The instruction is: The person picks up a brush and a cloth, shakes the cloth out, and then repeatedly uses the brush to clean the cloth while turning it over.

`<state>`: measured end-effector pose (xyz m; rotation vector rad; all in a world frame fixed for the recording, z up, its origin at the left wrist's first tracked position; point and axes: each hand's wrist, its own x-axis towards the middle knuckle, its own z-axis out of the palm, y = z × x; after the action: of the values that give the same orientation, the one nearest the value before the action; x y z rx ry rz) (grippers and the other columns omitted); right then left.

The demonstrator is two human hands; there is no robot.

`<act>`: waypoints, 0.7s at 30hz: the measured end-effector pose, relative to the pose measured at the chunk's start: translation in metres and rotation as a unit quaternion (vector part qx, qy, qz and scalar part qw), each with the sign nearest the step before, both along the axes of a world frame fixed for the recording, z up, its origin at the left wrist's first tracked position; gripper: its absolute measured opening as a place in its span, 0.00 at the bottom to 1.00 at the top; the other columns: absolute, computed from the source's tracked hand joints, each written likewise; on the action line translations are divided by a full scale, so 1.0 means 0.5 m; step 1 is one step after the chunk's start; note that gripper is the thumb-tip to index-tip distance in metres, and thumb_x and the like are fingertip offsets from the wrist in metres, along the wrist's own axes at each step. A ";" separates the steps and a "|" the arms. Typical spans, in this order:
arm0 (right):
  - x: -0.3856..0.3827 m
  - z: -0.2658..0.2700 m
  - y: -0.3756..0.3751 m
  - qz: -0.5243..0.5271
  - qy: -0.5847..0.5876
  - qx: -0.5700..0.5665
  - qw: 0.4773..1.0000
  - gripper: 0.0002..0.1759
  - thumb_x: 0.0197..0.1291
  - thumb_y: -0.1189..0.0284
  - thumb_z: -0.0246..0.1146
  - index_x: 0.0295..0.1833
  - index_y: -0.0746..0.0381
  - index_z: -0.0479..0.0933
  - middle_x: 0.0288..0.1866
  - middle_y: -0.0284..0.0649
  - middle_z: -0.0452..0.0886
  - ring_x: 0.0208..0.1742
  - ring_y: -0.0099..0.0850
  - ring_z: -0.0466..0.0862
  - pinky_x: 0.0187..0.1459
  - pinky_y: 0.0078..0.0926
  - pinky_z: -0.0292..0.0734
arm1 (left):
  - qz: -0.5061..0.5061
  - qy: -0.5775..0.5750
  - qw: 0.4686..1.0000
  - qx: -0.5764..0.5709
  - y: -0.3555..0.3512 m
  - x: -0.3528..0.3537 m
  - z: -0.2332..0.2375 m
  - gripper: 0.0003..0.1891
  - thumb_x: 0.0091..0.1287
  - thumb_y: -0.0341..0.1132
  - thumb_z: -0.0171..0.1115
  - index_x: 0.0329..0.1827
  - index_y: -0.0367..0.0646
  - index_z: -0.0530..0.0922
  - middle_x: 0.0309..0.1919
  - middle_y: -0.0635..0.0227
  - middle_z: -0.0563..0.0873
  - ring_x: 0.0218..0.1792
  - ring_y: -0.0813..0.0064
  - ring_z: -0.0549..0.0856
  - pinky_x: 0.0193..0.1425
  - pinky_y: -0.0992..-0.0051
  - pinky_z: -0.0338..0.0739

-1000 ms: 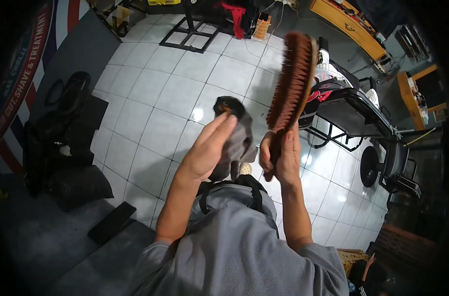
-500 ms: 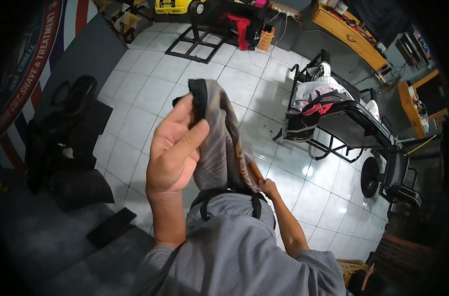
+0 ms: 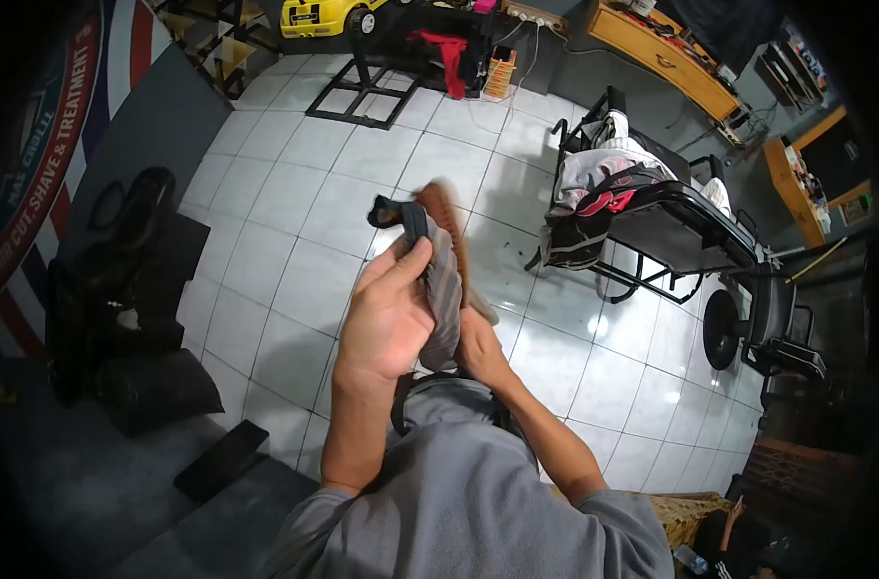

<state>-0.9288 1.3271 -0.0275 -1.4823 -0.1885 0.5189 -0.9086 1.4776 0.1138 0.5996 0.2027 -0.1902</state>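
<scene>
A striped grey-brown cloth garment [image 3: 445, 299] with a black edge band hangs in front of my body, gathered into a narrow bunch. My left hand [image 3: 389, 314] pinches it near its top, just beneath the black band, between thumb and fingers. Lower down on the right side, my right hand [image 3: 483, 349] is closed on the cloth, with some of its fingers hidden. A brown-orange part of the fabric, blurred, stands up behind the striped part. What kind of garment it is cannot be made out.
A black barber chair [image 3: 681, 227] with clothes [image 3: 608, 179] draped over it stands on the right. A black metal frame [image 3: 362, 101] sits on the tiled floor [image 3: 353, 217]. A yellow toy car [image 3: 329, 17] is at the back. Lower right, another person's arm [image 3: 733, 526] shows.
The cloth hung long and spread; now it is bunched shorter. My left hand has moved down and right, and my right hand has come up and left, close to it.
</scene>
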 end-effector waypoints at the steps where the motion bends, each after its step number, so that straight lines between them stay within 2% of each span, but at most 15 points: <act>1: 0.004 -0.082 -0.008 0.033 -0.092 -0.080 0.992 0.24 0.73 0.58 0.42 0.54 0.69 0.70 0.35 0.47 0.79 0.37 0.41 0.78 0.42 0.34 0.72 | -0.023 -0.022 0.999 -0.008 0.013 -0.001 0.004 0.11 0.72 0.35 0.50 0.52 0.41 0.74 0.44 0.69 0.82 0.48 0.75 0.80 0.52 0.71 0.75; 2: 0.008 -0.177 -0.022 0.065 -0.184 -0.158 0.968 0.25 0.72 0.57 0.43 0.54 0.69 0.71 0.38 0.54 0.81 0.40 0.50 0.80 0.45 0.39 0.73 | -0.021 -0.036 0.999 -0.021 0.026 -0.004 0.004 0.11 0.72 0.34 0.50 0.51 0.42 0.74 0.44 0.69 0.81 0.48 0.75 0.80 0.52 0.71 0.75; 4: -0.004 -0.298 -0.080 0.185 -0.095 -0.372 0.905 0.29 0.69 0.51 0.44 0.52 0.68 0.74 0.42 0.61 0.79 0.46 0.57 0.78 0.49 0.45 0.72 | -0.001 -0.047 0.999 -0.019 0.043 -0.009 0.010 0.09 0.71 0.33 0.51 0.50 0.43 0.74 0.43 0.70 0.81 0.46 0.76 0.80 0.50 0.72 0.75; 5: -0.007 -0.362 -0.119 0.249 -0.042 -0.442 0.861 0.35 0.67 0.45 0.41 0.52 0.67 0.75 0.44 0.60 0.80 0.50 0.54 0.78 0.51 0.46 0.72 | 0.015 -0.039 0.999 -0.004 0.047 -0.015 0.023 0.08 0.70 0.32 0.53 0.49 0.44 0.74 0.42 0.70 0.81 0.44 0.77 0.80 0.48 0.74 0.75; 6: -0.018 -0.395 -0.149 0.246 0.014 -0.511 0.824 0.35 0.66 0.45 0.42 0.50 0.66 0.77 0.45 0.58 0.80 0.52 0.53 0.78 0.53 0.43 0.72 | 0.029 -0.031 0.999 0.009 0.049 -0.020 0.033 0.07 0.69 0.31 0.54 0.48 0.44 0.74 0.41 0.70 0.80 0.42 0.78 0.80 0.46 0.75 0.75; 8: -0.041 -0.429 -0.208 0.163 0.062 -0.567 0.805 0.36 0.66 0.44 0.42 0.44 0.68 0.79 0.42 0.61 0.80 0.49 0.54 0.80 0.51 0.48 0.72 | 0.031 -0.037 0.998 0.034 0.052 -0.029 0.040 0.08 0.69 0.30 0.54 0.50 0.44 0.73 0.41 0.70 0.80 0.43 0.78 0.80 0.47 0.75 0.75; 11: -0.037 -0.461 -0.255 0.024 0.078 -0.582 0.809 0.36 0.66 0.46 0.43 0.40 0.70 0.79 0.40 0.63 0.80 0.45 0.57 0.80 0.47 0.50 0.73 | 0.068 -0.054 0.992 0.090 0.043 -0.031 0.037 0.10 0.68 0.27 0.54 0.51 0.41 0.71 0.42 0.69 0.79 0.44 0.78 0.79 0.48 0.76 0.74; 13: 0.001 -0.484 -0.265 -0.051 -0.028 -0.513 0.856 0.34 0.67 0.46 0.44 0.34 0.68 0.77 0.30 0.54 0.82 0.29 0.49 0.82 0.32 0.43 0.75 | 0.091 -0.081 0.981 0.148 0.032 -0.023 0.020 0.10 0.67 0.25 0.54 0.51 0.39 0.71 0.43 0.69 0.79 0.44 0.79 0.78 0.48 0.77 0.74; 14: 0.024 -0.435 -0.250 -0.103 -0.029 -0.421 0.900 0.31 0.68 0.47 0.43 0.33 0.65 0.74 0.23 0.44 0.77 0.22 0.39 0.76 0.25 0.35 0.70 | 0.093 -0.096 0.970 0.202 0.021 -0.019 0.022 0.11 0.66 0.24 0.55 0.50 0.37 0.71 0.41 0.69 0.79 0.43 0.82 0.77 0.48 0.80 0.73; 15: 0.042 -0.338 -0.214 -0.154 -0.031 -0.323 0.933 0.29 0.69 0.48 0.43 0.31 0.62 0.71 0.17 0.34 0.71 0.14 0.28 0.70 0.17 0.26 0.65 | 0.078 -0.109 0.964 0.229 0.012 -0.015 0.020 0.10 0.66 0.25 0.56 0.50 0.37 0.71 0.41 0.69 0.80 0.42 0.83 0.77 0.47 0.80 0.72; 17: 0.057 -0.158 -0.139 -0.205 0.003 -0.045 0.978 0.23 0.71 0.49 0.41 0.34 0.57 0.65 0.16 0.24 0.57 0.14 0.15 0.57 0.14 0.15 0.52 | 0.052 -0.134 0.947 0.287 -0.001 -0.009 0.015 0.10 0.65 0.25 0.57 0.49 0.37 0.71 0.39 0.69 0.80 0.41 0.84 0.77 0.47 0.82 0.72; 19: 0.041 -0.007 -0.080 -0.232 0.004 0.103 0.967 0.22 0.71 0.49 0.40 0.37 0.56 0.63 0.17 0.24 0.55 0.14 0.16 0.54 0.14 0.15 0.47 | 0.053 -0.130 0.918 0.371 -0.011 0.000 0.024 0.11 0.65 0.26 0.57 0.49 0.36 0.70 0.38 0.70 0.79 0.39 0.86 0.75 0.46 0.84 0.70; 21: 0.000 0.118 -0.038 -0.236 0.050 0.190 0.952 0.23 0.70 0.47 0.41 0.38 0.56 0.62 0.18 0.26 0.57 0.14 0.17 0.56 0.14 0.15 0.47 | 0.028 -0.139 0.889 0.436 -0.010 0.011 0.018 0.12 0.66 0.26 0.57 0.51 0.36 0.70 0.39 0.70 0.79 0.39 0.88 0.74 0.45 0.86 0.69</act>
<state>-0.9290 1.3082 0.0314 -1.0698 0.1421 0.1539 -0.9029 1.4726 0.1229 1.5072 0.0139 0.0620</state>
